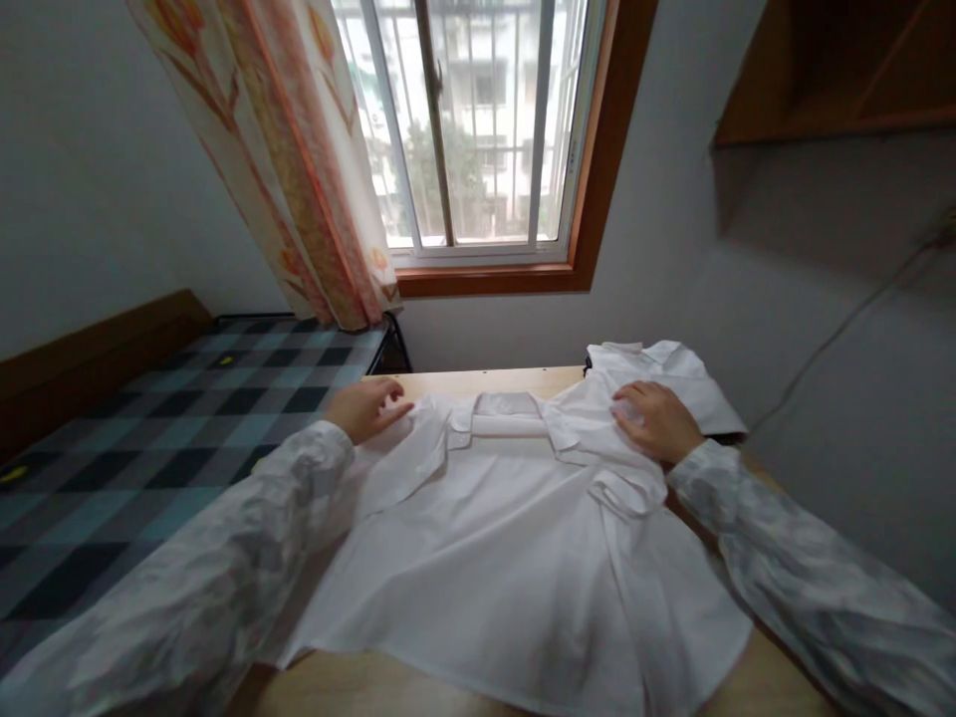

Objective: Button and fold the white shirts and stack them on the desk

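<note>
A white collared shirt (478, 558) lies spread on a light wooden table, its collar (508, 403) toward the window and its hem toward me. My left hand (365, 409) is at the shirt's left shoulder, thumb and fingers apart and lightly bent, with fingertips by the cloth. On the opposite shoulder rests my right hand (658, 420), its fingers bent and apart over the fabric, some white cloth showing between thumb and fingers. Below that hand, a sleeve with an open cuff (623, 493) lies folded over the shirt front.
Folded white cloth (691, 378) sits at the table's (485, 380) far right corner, beyond my right hand. A bed with a checked cover (224, 398) stands on the left. Ahead are a window (485, 129) and a patterned curtain (299, 169). A wooden wall cabinet (843, 90) hangs upper right.
</note>
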`<state>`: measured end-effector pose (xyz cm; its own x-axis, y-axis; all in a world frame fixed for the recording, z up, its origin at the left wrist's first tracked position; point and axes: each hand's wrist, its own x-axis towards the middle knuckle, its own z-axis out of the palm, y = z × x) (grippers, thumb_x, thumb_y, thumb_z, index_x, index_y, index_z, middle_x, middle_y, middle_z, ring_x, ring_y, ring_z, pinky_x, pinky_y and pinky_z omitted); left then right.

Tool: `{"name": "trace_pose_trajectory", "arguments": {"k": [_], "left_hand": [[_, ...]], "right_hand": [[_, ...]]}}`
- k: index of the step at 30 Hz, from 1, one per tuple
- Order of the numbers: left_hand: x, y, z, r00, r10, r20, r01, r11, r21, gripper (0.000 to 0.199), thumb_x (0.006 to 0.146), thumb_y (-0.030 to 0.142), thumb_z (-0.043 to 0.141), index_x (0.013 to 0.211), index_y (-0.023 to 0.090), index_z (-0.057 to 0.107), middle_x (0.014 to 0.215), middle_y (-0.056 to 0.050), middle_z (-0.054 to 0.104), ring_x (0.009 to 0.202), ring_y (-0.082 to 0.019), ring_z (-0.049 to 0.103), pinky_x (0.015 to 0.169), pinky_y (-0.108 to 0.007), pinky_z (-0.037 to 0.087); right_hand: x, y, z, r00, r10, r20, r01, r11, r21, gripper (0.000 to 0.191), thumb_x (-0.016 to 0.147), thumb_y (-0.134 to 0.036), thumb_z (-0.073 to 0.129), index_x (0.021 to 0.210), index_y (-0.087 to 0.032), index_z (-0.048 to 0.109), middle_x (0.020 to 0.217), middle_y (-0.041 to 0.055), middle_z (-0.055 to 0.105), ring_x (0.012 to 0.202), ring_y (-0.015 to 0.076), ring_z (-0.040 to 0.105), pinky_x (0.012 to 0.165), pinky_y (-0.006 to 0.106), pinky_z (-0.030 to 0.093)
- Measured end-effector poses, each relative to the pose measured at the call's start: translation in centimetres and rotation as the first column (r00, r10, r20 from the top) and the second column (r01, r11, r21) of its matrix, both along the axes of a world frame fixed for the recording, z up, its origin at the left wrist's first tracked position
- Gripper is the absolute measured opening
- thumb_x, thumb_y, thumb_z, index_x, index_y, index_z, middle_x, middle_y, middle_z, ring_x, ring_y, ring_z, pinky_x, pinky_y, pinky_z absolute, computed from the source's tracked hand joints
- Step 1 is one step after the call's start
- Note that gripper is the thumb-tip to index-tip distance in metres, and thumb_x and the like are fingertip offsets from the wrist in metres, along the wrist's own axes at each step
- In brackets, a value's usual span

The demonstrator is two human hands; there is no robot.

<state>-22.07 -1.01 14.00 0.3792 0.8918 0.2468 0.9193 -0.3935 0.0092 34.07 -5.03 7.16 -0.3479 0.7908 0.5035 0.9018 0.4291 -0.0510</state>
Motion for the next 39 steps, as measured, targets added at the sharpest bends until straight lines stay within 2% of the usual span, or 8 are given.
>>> {"name": "trace_pose_trajectory", "arguments": {"k": [4, 9, 18, 21, 24, 27, 30, 39], "left_hand": [[7.3, -1.3, -1.7, 0.969, -0.240, -0.062, 0.237, 0.970, -0.058, 0.064, 0.088, 0.079, 0.066, 0.114, 0.021, 0.074, 0.114, -0.013, 0.076, 0.104, -0.030, 0.072, 0.096, -0.041, 0.050], [11.2, -1.6, -5.0, 0.960, -0.126, -0.250, 0.082, 0.980, -0.181, 0.046, 0.080, 0.062, 0.080, 0.100, 0.021, 0.078, 0.106, -0.016, 0.078, 0.100, -0.036, 0.074, 0.092, -0.045, 0.051], [10.2, 0.8, -7.1, 0.950, -0.054, 0.308, 0.127, 0.967, -0.222, 0.014, 0.080, 0.036, 0.076, 0.070, 0.026, 0.075, 0.072, -0.006, 0.074, 0.068, -0.024, 0.067, 0.068, -0.034, 0.047], [10.6, 2.8, -5.4, 0.752, -0.013, 0.659, 0.224, 0.946, -0.236, 0.031, 0.082, 0.054, 0.080, 0.078, 0.023, 0.077, 0.072, -0.005, 0.075, 0.063, -0.020, 0.065, 0.065, -0.031, 0.050], [12.3, 5.1, -3.3, 0.369, 0.039, 0.929, 0.337, 0.925, -0.173, 0.045, 0.076, 0.061, 0.088, 0.084, 0.019, 0.076, 0.078, -0.006, 0.077, 0.071, -0.018, 0.070, 0.072, -0.032, 0.057], [14.5, 6.8, -2.6, -0.060, 0.112, 0.992, 0.343, 0.935, -0.085, 0.048, 0.074, 0.058, 0.093, 0.094, 0.019, 0.073, 0.091, -0.005, 0.079, 0.087, -0.017, 0.075, 0.087, -0.032, 0.060], [16.3, 7.3, -4.6, -0.241, 0.219, 0.946, 0.331, 0.934, -0.133, 0.053, 0.071, 0.055, 0.096, 0.102, 0.021, 0.071, 0.103, -0.006, 0.080, 0.100, -0.018, 0.077, 0.089, -0.030, 0.059], [17.8, 5.3, -14.1, 0.188, 0.125, 0.974, 0.127, 0.980, -0.151, 0.043, 0.079, 0.031, 0.083, 0.115, 0.021, 0.062, 0.110, -0.009, 0.075, 0.084, -0.017, 0.070, 0.081, -0.033, 0.056]], "right_hand": [[-5.6, -1.5, 0.7, 0.998, 0.066, 0.006, -0.065, 0.992, -0.109, 0.030, 0.101, -0.045, 0.067, 0.113, -0.019, 0.073, 0.113, 0.0126, 0.077, 0.107, 0.0296, 0.069, 0.100, 0.039, 0.046], [-10.1, -2.0, -0.9, 0.997, -0.030, 0.072, 0.052, 0.943, -0.329, 0.040, 0.095, -0.060, 0.074, 0.092, -0.020, 0.074, 0.093, 0.0100, 0.079, 0.088, 0.0270, 0.072, 0.084, 0.036, 0.044], [-10.3, 1.3, -3.8, 0.860, -0.104, -0.500, -0.143, 0.891, -0.430, 0.017, 0.099, -0.035, 0.060, 0.086, -0.025, 0.063, 0.077, 0.0038, 0.080, 0.067, 0.0205, 0.071, 0.066, 0.029, 0.047], [-10.4, 3.9, -2.7, 0.617, -0.138, -0.775, -0.375, 0.814, -0.443, 0.022, 0.102, -0.045, 0.061, 0.093, -0.026, 0.056, 0.077, 0.0045, 0.082, 0.061, 0.0207, 0.072, 0.064, 0.031, 0.055], [-11.3, 7.0, -0.6, 0.342, -0.164, -0.925, -0.520, 0.787, -0.332, 0.034, 0.101, -0.054, 0.068, 0.095, -0.026, 0.051, 0.085, 0.0069, 0.084, 0.072, 0.0223, 0.079, 0.070, 0.033, 0.062], [-12.9, 9.8, 0.7, 0.161, -0.192, -0.968, -0.543, 0.802, -0.249, 0.034, 0.102, -0.055, 0.069, 0.096, -0.026, 0.051, 0.092, 0.0065, 0.085, 0.078, 0.0204, 0.081, 0.075, 0.032, 0.064], [-14.6, 11.3, -0.2, 0.070, -0.268, -0.961, -0.532, 0.805, -0.264, 0.036, 0.101, -0.054, 0.071, 0.094, -0.026, 0.049, 0.088, 0.0043, 0.084, 0.076, 0.0187, 0.080, 0.070, 0.028, 0.062], [-18.0, 11.0, -7.5, 0.025, -0.353, -0.935, -0.507, 0.802, -0.316, 0.047, 0.091, -0.063, 0.076, 0.092, -0.027, 0.046, 0.078, 0.0010, 0.080, 0.071, 0.0165, 0.078, 0.061, 0.023, 0.056]]}}
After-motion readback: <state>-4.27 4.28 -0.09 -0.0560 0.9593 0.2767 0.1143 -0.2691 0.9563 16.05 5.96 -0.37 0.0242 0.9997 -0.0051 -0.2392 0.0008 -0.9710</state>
